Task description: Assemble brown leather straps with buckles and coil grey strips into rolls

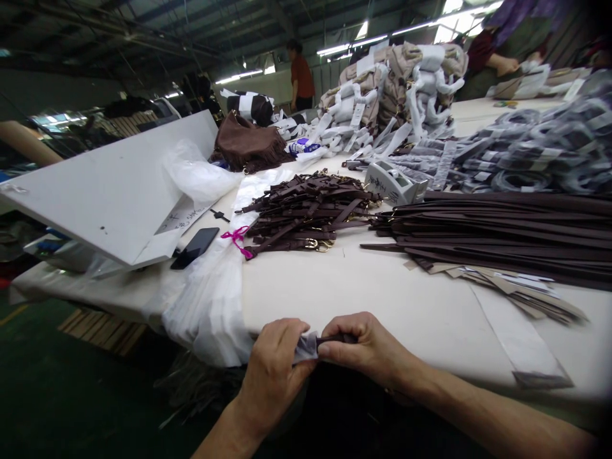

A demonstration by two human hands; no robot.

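Just in front of the table edge, my left hand [273, 364] pinches a clear plastic sleeve [306, 347]. My right hand [366, 347] is closed on a dark brown strap [326, 342], whose end meets the mouth of the sleeve. How far the strap reaches inside the plastic cannot be made out, and its other end is hidden by my right hand. A heap of short brown straps [306, 210] with gold buckles lies beyond my hands. Long brown straps [502, 229] are stacked to the right.
White plastic sleeves [210, 306] hang over the table edge at left, near a phone [196, 247] and a tilted white board [119, 185]. Behind are a tape dispenser [394, 183], a brown bag [248, 143], wrapped bags [392, 89] and wrapped straps [540, 143]. Other people stand farther back.
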